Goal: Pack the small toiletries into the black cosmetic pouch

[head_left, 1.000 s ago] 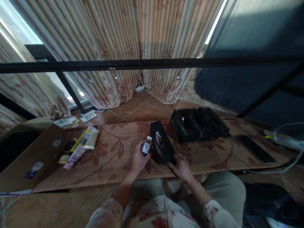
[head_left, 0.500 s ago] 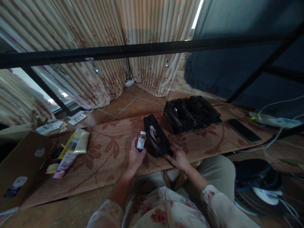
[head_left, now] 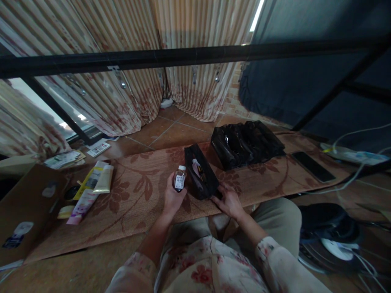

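My left hand (head_left: pixel 174 197) is wrapped round a small dark bottle (head_left: pixel 180 179) with a white cap and a white label, held upright just left of a black pouch (head_left: pixel 207 185). The pouch lies with its top open on the patterned cloth. Inside it show a pink-and-white tube (head_left: pixel 196 165) and slim dark items with gold parts. At the pouch's near right corner, my right hand (head_left: pixel 229 202) grips its edge with thumb and fingers; some fingertips are hidden behind it.
Several black pouches (head_left: pixel 244 144) stand in a row behind, right of centre. A phone (head_left: pixel 313 167) lies farther right. Tubes (head_left: pixel 104 179), a jar (head_left: pixel 65 211) and a cardboard box (head_left: pixel 33 203) are at left. A dark metal bar (head_left: pixel 195 55) crosses ahead.
The view has tilted slightly. Both hands keep their holds on the bottle and the pouch, and the bottle stays beside the pouch.
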{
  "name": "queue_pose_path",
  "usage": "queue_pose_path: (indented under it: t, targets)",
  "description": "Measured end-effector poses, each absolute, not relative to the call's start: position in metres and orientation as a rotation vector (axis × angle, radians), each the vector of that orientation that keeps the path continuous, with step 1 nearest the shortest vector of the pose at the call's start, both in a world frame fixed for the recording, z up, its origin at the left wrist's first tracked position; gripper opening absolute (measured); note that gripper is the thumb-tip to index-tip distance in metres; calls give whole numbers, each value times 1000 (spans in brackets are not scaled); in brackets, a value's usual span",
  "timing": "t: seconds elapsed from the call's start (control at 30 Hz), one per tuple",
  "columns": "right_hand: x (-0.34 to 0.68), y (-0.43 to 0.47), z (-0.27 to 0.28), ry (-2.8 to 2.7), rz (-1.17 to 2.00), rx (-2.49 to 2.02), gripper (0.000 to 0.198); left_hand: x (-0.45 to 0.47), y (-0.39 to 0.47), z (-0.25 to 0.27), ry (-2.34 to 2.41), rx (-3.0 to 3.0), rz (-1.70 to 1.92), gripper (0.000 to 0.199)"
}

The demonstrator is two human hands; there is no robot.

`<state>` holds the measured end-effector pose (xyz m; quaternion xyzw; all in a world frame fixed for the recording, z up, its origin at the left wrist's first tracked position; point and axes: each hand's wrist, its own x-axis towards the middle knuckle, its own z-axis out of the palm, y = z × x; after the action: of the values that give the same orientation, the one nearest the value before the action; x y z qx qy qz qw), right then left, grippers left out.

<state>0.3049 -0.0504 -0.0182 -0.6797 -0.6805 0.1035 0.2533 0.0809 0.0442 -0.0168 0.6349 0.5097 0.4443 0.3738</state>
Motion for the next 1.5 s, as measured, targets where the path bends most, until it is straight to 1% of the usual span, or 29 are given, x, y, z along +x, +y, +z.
queue_pose_path:
  t: [0.5, 0.83, 1.23, 1.5]
  targets:
    - [305, -51, -18, -1854, 287, -1828, 24, 80, 46, -21, 1315, 1622, 1099, 71]
    - [305, -51, -18, -1856, 260, -1824, 28, 80, 44, -21, 1309, 1618, 1107, 72]
    - [303, -52, -13, -1836, 262, -1827, 23, 80, 45, -20, 1323, 1622, 1099, 70]
    - [305, -51, -17, -1843, 265, -1832, 25, 80, 45, -21, 1331, 1631, 1097, 70]
